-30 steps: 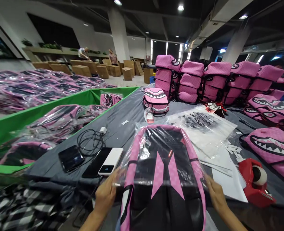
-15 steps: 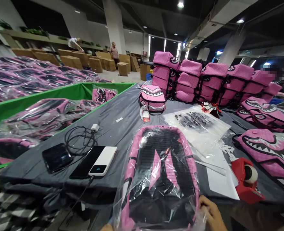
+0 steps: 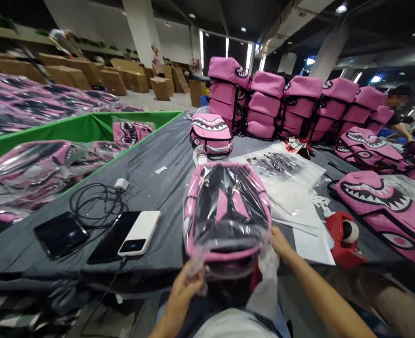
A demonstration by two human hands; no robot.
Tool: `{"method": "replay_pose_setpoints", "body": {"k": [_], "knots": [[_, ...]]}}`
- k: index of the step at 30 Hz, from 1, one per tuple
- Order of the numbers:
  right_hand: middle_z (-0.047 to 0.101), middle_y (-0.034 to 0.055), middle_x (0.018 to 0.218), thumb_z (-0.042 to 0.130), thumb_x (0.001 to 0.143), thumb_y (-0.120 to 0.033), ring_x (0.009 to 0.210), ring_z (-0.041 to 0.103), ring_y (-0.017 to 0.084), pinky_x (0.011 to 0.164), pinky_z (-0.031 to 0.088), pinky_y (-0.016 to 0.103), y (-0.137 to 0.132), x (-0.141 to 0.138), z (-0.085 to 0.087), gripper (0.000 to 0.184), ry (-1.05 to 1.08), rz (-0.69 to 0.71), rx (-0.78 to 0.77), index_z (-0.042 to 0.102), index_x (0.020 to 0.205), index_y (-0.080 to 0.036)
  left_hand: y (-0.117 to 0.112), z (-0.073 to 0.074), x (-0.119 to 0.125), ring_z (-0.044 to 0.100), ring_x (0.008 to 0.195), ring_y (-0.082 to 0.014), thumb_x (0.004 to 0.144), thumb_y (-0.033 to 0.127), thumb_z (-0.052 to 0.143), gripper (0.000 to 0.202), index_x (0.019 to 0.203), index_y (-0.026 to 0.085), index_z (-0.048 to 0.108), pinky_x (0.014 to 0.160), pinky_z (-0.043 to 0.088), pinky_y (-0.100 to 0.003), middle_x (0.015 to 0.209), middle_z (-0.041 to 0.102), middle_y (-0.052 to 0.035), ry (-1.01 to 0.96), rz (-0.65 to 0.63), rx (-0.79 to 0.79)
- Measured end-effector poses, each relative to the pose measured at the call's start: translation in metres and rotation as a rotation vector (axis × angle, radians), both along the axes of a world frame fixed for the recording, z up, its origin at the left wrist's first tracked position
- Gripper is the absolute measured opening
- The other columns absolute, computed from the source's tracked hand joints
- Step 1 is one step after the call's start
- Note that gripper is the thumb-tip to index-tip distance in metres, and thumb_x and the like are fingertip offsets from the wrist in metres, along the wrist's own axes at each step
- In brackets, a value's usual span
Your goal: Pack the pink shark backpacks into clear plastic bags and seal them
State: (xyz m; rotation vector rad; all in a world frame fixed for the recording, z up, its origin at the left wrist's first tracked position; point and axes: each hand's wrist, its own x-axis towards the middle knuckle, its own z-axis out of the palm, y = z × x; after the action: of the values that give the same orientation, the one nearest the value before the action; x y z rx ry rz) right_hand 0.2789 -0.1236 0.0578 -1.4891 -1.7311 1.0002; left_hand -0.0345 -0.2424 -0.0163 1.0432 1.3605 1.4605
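Pinched between the left hand's [image 3: 189,284] thumb and fingers is loose plastic from a clear bag [image 3: 241,230]; the right hand [image 3: 278,241] is by the bag's other side, its fingertips partly hidden, so I can't tell whether they grip or merely press. Inside the bag is a pink-and-black backpack [image 3: 227,204], lying at the near edge of the gray-covered table [image 3: 172,190], its lower end toward the worker's lap.

From over here, the bagging looks mostly done: plastic covers the backpack's visible face. What seems left is the near end, where plastic hangs slack and I see no tape across it.

Counting up: one backpack between the hands; one red tape dispenser [image 3: 336,237] near the table's near right corner; one white power bank [image 3: 146,227], two dark devices [image 3: 61,233] and one plug [image 3: 121,184] toward the near left corner. One small pink bag [image 3: 211,134] stands farther back. Behind are at least five stacks [image 3: 264,103] of pink bags, the leftmost two showing three each. Wrapped backpacks [image 3: 45,164] in the green bin [image 3: 95,124], past the left edge, overlap too much to count.
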Motion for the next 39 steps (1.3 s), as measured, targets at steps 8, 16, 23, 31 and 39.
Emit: {"method": "replay_pose_setpoints", "body": {"k": [8, 16, 23, 31, 39], "knots": [[0.057, 0.0003, 0.058, 0.063, 0.079, -0.060, 0.059, 0.053, 0.016, 0.061, 0.046, 0.029, -0.003, 0.063, -0.002, 0.043, -0.115, -0.261, 0.193, 0.055, 0.062, -0.022, -0.013, 0.002, -0.028, 0.064, 0.058, -0.0175, 0.075, 0.062, 0.066, 0.044, 0.079, 0.018, 0.066, 0.059, 0.057, -0.031, 0.067, 0.068, 0.0003, -0.308, 0.469, -0.290], [0.060, 0.0207, 0.137, 0.071, 0.081, -0.055, 0.127, 0.058, 0.036, 0.106, 0.049, 0.053, -0.095, -0.002, -0.012, 0.071, -0.295, -0.168, 0.266, 0.055, 0.137, -0.014, -0.002, 0.000, 0.116, 0.062, 0.128, -0.0287, 0.098, 0.049, 0.045, 0.049, 0.128, 0.017, 0.066, 0.115, 0.044, -0.052, 0.133, 0.069, -0.0126, 0.184, -0.478, -0.087], [0.065, 0.0191, 0.132, 0.063, 0.087, -0.028, 0.118, 0.065, 0.034, 0.095, 0.058, 0.047, -0.119, -0.023, -0.028, 0.077, -0.465, -0.121, 0.312, 0.031, 0.156, -0.016, 0.013, -0.009, 0.142, 0.069, 0.111, -0.0225, 0.100, 0.024, 0.041, 0.039, 0.133, 0.016, 0.059, 0.101, 0.057, -0.043, 0.123, 0.072, -0.0125, 0.266, -0.692, 0.133], [0.070, 0.0119, 0.124, 0.051, 0.079, -0.006, 0.105, 0.069, 0.025, 0.092, 0.057, 0.039, -0.133, 0.026, -0.040, 0.066, -0.526, -0.054, 0.283, 0.049, 0.144, -0.019, 0.031, 0.013, 0.118, 0.064, 0.121, -0.0234, 0.099, 0.009, 0.045, 0.046, 0.143, 0.018, 0.052, 0.105, 0.051, -0.037, 0.124, 0.071, -0.0124, 1.184, -0.472, 0.912], [0.067, 0.0136, 0.133, 0.065, 0.081, -0.030, 0.120, 0.064, 0.030, 0.102, 0.051, 0.044, -0.176, 0.031, -0.043, 0.061, -0.375, 0.104, -0.057, 0.057, 0.141, -0.020, 0.069, 0.037, 0.142, 0.066, 0.110, -0.0222, 0.100, 0.018, 0.049, 0.022, 0.099, 0.016, 0.071, 0.117, 0.041, -0.044, 0.098, 0.074, -0.0072, 1.467, -1.116, 1.122]]}}
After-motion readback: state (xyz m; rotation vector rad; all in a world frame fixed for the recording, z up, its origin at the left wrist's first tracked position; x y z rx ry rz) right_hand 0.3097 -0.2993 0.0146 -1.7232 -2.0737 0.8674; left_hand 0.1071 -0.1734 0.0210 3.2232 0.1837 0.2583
